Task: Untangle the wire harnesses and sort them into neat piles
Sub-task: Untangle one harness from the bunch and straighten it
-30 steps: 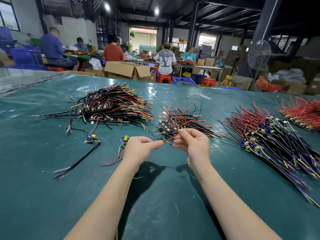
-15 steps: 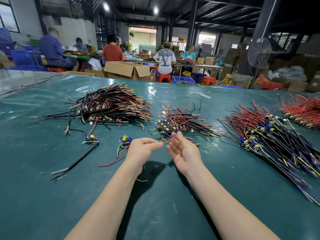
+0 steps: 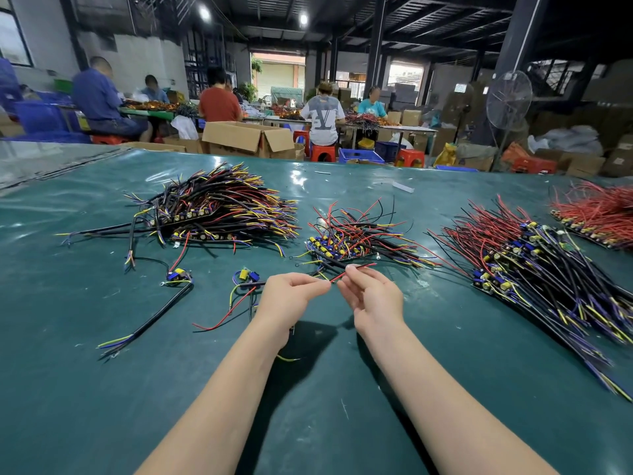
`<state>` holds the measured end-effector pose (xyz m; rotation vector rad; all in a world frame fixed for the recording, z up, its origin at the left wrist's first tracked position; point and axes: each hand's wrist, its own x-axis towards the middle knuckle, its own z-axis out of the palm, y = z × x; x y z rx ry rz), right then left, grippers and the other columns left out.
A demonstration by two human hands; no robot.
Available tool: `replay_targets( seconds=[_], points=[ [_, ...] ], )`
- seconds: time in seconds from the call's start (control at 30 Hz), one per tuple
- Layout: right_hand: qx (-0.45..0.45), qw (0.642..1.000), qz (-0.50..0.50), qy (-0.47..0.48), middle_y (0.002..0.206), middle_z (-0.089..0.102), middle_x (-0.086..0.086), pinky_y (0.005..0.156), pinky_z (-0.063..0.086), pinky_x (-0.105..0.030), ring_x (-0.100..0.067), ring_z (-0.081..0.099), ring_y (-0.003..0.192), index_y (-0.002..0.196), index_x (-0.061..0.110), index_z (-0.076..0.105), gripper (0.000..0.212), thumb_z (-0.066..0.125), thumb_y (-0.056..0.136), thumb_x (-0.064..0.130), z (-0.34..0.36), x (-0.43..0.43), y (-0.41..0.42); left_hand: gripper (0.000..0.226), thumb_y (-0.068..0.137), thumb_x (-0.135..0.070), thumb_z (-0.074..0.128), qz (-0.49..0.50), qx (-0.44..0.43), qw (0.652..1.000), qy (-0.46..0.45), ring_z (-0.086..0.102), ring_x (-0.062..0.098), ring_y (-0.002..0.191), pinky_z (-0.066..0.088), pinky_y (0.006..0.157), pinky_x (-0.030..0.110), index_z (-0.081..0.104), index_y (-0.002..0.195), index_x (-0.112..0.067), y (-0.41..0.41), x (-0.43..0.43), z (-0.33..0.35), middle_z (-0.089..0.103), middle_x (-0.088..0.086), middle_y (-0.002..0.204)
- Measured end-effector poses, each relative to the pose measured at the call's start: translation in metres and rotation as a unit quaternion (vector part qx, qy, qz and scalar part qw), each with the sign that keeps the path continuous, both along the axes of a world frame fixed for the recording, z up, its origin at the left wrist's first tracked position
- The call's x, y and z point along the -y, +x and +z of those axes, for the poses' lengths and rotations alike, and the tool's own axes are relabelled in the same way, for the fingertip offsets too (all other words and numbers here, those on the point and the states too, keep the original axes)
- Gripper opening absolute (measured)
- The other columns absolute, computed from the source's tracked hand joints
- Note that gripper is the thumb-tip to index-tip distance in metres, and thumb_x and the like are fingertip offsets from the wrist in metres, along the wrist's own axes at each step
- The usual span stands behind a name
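While the left hand pinches a red wire between thumb and fingertip, the right hand holds the same wire a little further along, fingers curled round it and palm turned left. The wire is pulled short between both hands, just above the green surface at near centre, and its free end pokes out right past the right hand.

Just left of the left hand lies a loose harness with blue and yellow parts and a red lead curling near-left. Can't tell if it joins the held wire.

Further left is a second loose harness, its thick black cable running near-left.

Just beyond the hands is a small tangled pile, red, black and yellow. Far left is a big dark pile. To the right is a long pile, red ends far and dark ends near. At the far right edge is a red pile.

Beyond the surface there is an open cardboard box, seated people at tables, red stools and a standing fan.
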<state>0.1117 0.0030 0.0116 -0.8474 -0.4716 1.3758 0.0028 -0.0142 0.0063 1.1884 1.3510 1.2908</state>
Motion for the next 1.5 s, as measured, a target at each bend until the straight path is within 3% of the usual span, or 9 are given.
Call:
replay_targets(
  seconds=[0.1, 0.23, 0.5, 0.77, 0.87, 1.0, 1.13, 1.37, 1.5],
  points=[
    [-0.084, 0.996, 0.003, -0.014, 0.040, 0.058, -0.002, 0.041, 0.050, -0.016, -0.007, 0.057, 0.035, 0.069, 0.004, 0.052, 0.020, 0.056, 0.084, -0.008, 0.001, 0.001, 0.000, 0.014, 0.079, -0.014, 0.070, 0.001, 0.025, 1.000, -0.011, 0.029, 0.002, 0.031, 0.023, 0.043, 0.019, 0.064, 0.066, -0.015, 0.002, 0.001, 0.001, 0.036, -0.013, 0.029],
    [-0.129, 0.991, -0.016, -0.016, 0.040, 0.058, -0.003, 0.039, 0.049, -0.017, -0.008, 0.057, 0.035, 0.070, 0.005, 0.053, 0.019, 0.056, 0.087, -0.002, 0.001, 0.002, -0.001, 0.012, 0.080, -0.012, 0.069, -0.010, 0.049, 0.999, -0.006, 0.024, 0.004, 0.032, 0.021, 0.038, 0.017, 0.065, 0.068, -0.013, 0.001, 0.000, 0.002, 0.030, -0.013, 0.032],
    [0.041, 0.993, -0.082, 0.078, 0.037, 0.052, 0.002, 0.040, 0.050, -0.019, -0.006, 0.054, 0.035, 0.063, 0.006, 0.050, 0.028, 0.051, 0.091, -0.003, 0.000, -0.005, 0.011, 0.026, 0.088, 0.006, 0.051, -0.118, 0.007, 0.991, -0.069, 0.052, 0.003, 0.041, 0.041, 0.043, 0.012, 0.065, 0.070, -0.008, -0.012, 0.001, 0.004, 0.061, -0.002, 0.049],
    [0.082, 0.987, -0.046, 0.132, 0.038, 0.055, -0.002, 0.035, 0.046, -0.019, -0.011, 0.052, 0.031, 0.069, 0.008, 0.055, 0.024, 0.049, 0.089, -0.002, 0.008, -0.002, 0.010, 0.023, 0.066, -0.006, 0.064, 0.001, -0.247, 0.969, -0.008, 0.046, 0.006, 0.041, 0.036, 0.042, 0.013, 0.067, 0.051, -0.024, -0.015, 0.001, -0.001, 0.059, -0.008, 0.046],
    [0.037, 0.991, -0.062, 0.111, 0.038, 0.055, -0.001, 0.034, 0.046, -0.019, -0.010, 0.053, 0.031, 0.069, 0.008, 0.054, 0.024, 0.048, 0.091, 0.000, 0.010, -0.003, 0.015, 0.021, 0.074, -0.012, 0.066, -0.066, -0.222, 0.973, 0.003, 0.046, 0.008, 0.046, 0.040, 0.051, 0.018, 0.066, 0.053, -0.018, -0.020, 0.003, 0.000, 0.061, -0.004, 0.052],
    [-0.025, 0.994, -0.092, 0.054, 0.035, 0.052, 0.003, 0.035, 0.046, -0.016, -0.007, 0.053, 0.031, 0.070, 0.009, 0.051, 0.022, 0.049, 0.092, 0.005, 0.005, -0.009, 0.030, 0.016, 0.086, -0.003, 0.058, -0.224, -0.007, 0.974, -0.014, 0.058, 0.007, 0.053, 0.046, 0.055, 0.014, 0.064, 0.073, -0.009, -0.020, 0.006, 0.010, 0.066, -0.003, 0.059],
    [-0.012, 0.993, -0.105, 0.054, 0.035, 0.052, 0.004, 0.036, 0.046, -0.016, -0.006, 0.052, 0.032, 0.070, 0.009, 0.053, 0.022, 0.050, 0.092, 0.005, 0.004, -0.014, 0.036, 0.016, 0.089, 0.002, 0.051, -0.279, 0.059, 0.956, -0.072, 0.064, 0.012, 0.060, 0.053, 0.054, 0.022, 0.063, 0.084, -0.006, -0.022, 0.008, 0.009, 0.067, 0.001, 0.066],
    [0.034, 0.991, -0.067, 0.115, 0.039, 0.055, 0.002, 0.038, 0.047, -0.017, -0.009, 0.053, 0.032, 0.072, 0.008, 0.059, 0.021, 0.051, 0.091, 0.004, 0.009, -0.008, 0.027, 0.022, 0.079, -0.005, 0.057, -0.173, -0.132, 0.973, -0.075, 0.049, 0.006, 0.041, 0.023, 0.036, 0.012, 0.054, 0.060, -0.016, -0.015, 0.007, 0.010, 0.056, -0.005, 0.050],
    [0.036, 0.989, -0.028, 0.137, 0.041, 0.057, 0.001, 0.040, 0.049, -0.019, -0.009, 0.054, 0.034, 0.071, 0.007, 0.058, 0.022, 0.050, 0.091, 0.004, 0.012, -0.006, 0.025, 0.027, 0.074, -0.005, 0.057, -0.127, -0.162, 0.976, -0.065, 0.045, 0.008, 0.038, 0.026, 0.038, 0.011, 0.051, 0.050, -0.017, -0.013, 0.005, 0.007, 0.055, -0.002, 0.050]
  ],
)
